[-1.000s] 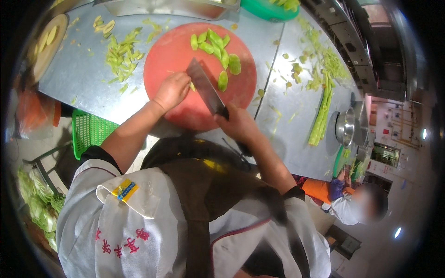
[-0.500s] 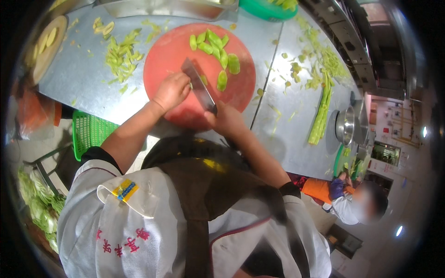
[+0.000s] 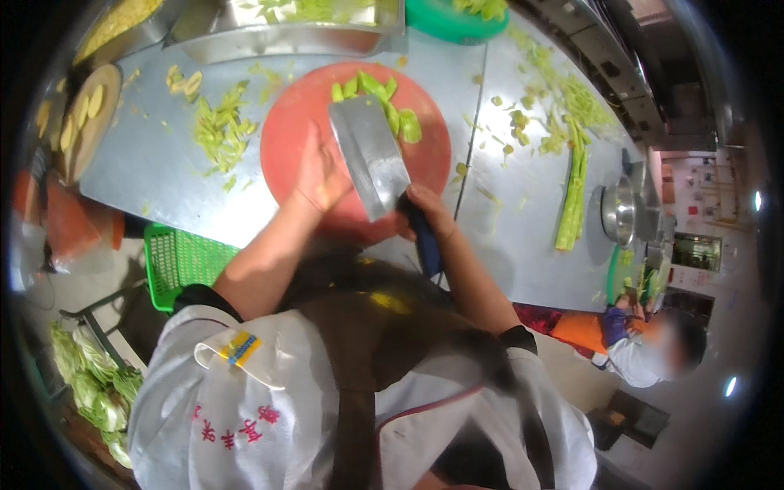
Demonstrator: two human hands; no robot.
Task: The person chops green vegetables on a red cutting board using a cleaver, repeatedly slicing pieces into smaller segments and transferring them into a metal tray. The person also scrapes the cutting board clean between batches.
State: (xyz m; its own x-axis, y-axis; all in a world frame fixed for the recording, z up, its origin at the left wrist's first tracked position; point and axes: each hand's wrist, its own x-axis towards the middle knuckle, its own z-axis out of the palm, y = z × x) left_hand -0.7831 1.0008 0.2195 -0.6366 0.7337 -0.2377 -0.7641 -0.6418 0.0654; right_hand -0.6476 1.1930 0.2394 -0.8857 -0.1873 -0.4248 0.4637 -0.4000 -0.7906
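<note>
In my right hand (image 3: pixel 429 211) is the dark handle of a cleaver (image 3: pixel 365 151). Its broad blade is tilted up with the flat side showing, above a round red cutting board (image 3: pixel 286 122). My left hand (image 3: pixel 320 173) is open beside the blade, fingers stretched toward the far side and holding nothing I can see. Slices of a pale green stem vegetable (image 3: pixel 408 126) lie on the far part of the board, some of them hidden behind the blade.
Green peelings (image 3: pixel 220 131) lie left of the board. A metal tray (image 3: pixel 282 41) and a green basin (image 3: pixel 461 28) stand behind. Rightward are long green stems (image 3: pixel 573 192), scraps and a metal bowl (image 3: pixel 618 214). A green crate (image 3: pixel 184 257) sits below; a co-worker (image 3: pixel 641 351) is at far right.
The cleaver has lifted off the board and turned its flat side up. My left hand has opened and moved nearer, right of where it was. The view has shifted slightly.
</note>
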